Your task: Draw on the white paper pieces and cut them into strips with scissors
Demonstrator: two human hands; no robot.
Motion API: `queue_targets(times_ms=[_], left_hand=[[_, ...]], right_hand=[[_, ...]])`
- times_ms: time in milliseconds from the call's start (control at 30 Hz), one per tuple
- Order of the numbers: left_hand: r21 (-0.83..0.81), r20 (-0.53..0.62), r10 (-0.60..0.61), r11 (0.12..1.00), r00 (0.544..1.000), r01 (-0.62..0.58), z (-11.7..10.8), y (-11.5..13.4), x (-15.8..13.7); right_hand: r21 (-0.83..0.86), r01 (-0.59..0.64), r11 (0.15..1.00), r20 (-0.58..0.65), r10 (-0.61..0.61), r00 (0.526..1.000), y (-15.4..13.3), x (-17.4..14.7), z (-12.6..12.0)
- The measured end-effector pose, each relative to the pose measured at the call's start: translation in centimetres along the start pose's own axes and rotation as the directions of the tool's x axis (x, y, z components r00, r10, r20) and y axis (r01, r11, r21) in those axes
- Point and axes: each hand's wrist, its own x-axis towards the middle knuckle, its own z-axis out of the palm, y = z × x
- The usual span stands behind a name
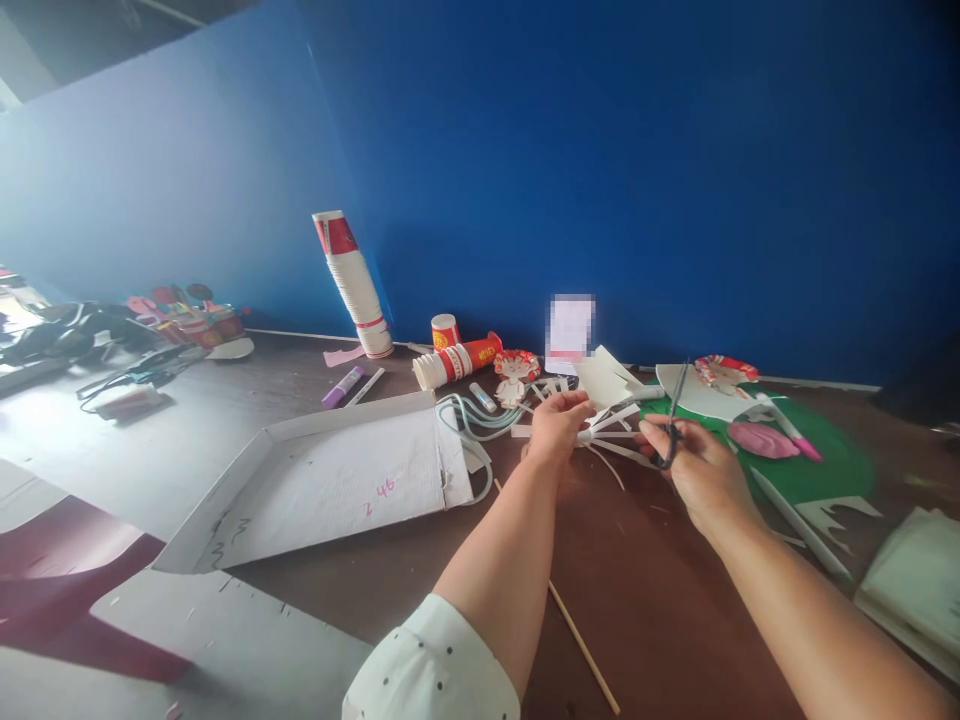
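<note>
The person's left hand (559, 425) had its fingers closed on white paper strips (616, 435), fanned out above the desk (637, 600). The right hand (701, 470) gripped scissors (670, 440), blades pointing away, just beside the strips. Brown surface stretched between the forearms, with a stick (583, 645) lying across it; a shallow box's (457, 470) edge bounded the left, a green sheet (840, 440) the right.

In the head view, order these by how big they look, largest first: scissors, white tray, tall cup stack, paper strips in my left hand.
1. White tray
2. Tall cup stack and paper strips: too close to rank; strips partly hidden
3. Scissors
</note>
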Motion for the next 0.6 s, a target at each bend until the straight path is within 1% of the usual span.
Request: queue_targets(times_ms=[167,300,600], left_hand=[[-0.038,-0.021,0.004,0.999,1.000,-0.005,0.06,0.14,0.04],[-0.054,-0.042,0.001,0.999,0.999,-0.004,-0.02,0.10,0.18],[-0.065,-0.027,-0.003,0.998,1.000,0.001,-0.17,-0.08,0.32]], right_hand=[[0.000,-0.010,1.000,0.019,0.010,1.000,-0.13,-0.23,0.12],[0.004,-0.043,0.999,0.044,0.043,0.998,-0.51,-0.47,0.08],[0.028,-0.098,0.995,0.060,0.096,0.994,-0.91,-0.72,0.30]])
